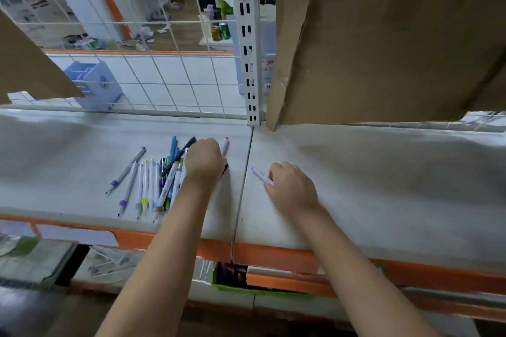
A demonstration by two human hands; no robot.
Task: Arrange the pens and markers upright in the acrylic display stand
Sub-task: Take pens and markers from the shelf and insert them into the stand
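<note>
A pale, matte shelf (356, 172) with an orange front edge carries everything; a thin seam (243, 186) splits it into two panels. Behind its right panel hangs a large sheet of brown cardboard (383, 49), creased and taped at the top. A white slotted metal upright (247, 35) stands at the seam, with white wire grid (137, 35) to its left. Behind the grid sits a lilac plastic pen holder (95, 85) with several compartments.

On the left panel lies a loose pile of pens and markers (153, 180), all flat, mostly slim white barrels with purple, yellow-green and blue bands, plus blue and black ones. Print on some barrels is too small to read.

The left hand (204, 161) rests at the pile's right edge, knuckles up, fingers curled over some of the pens; a white marker with a red tip (225, 146) pokes out beyond it, and whether the fingers grip it cannot be told. The right hand (291, 187) is on the right panel, fingers curled round a white pen with a purple tip (261, 175) that points toward the seam; its barrel writing is illegible.
</note>
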